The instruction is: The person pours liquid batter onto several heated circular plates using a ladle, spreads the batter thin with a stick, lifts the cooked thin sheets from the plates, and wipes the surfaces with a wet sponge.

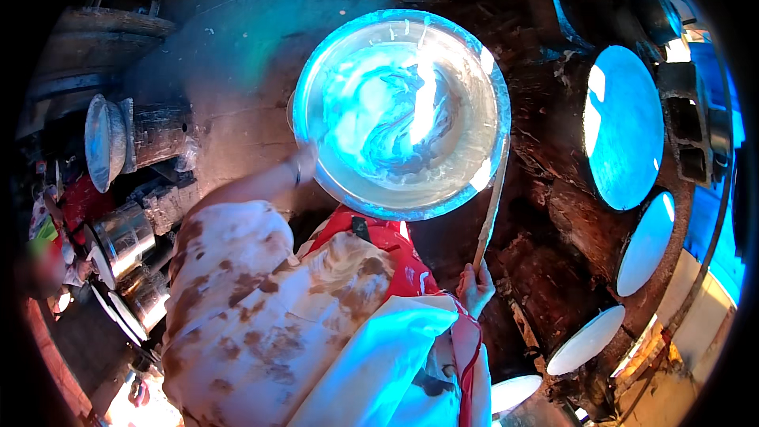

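Observation:
A large round metal basin (474,166) stands in front of me, with a pale swirled liquid (379,112) inside and bright glare across it. My left hand (306,161) is at the basin's lower left rim, blurred, with a dark band at the wrist. Its fingers are too unclear to show whether they grip the rim. Low on the right, my right hand (476,287) is closed around the lower end of a wooden stick (493,207). The stick slants up to the basin's right rim; its far end is hard to make out there.
Several pale round discs, one large (625,130), line the dark brown structure (581,213) on the right. A hollow concrete block (685,121) is beyond. On the left are shiny metal pots (127,237) and a bowl (107,142) against a wooden block (160,133). A blurred person (44,267) appears at far left.

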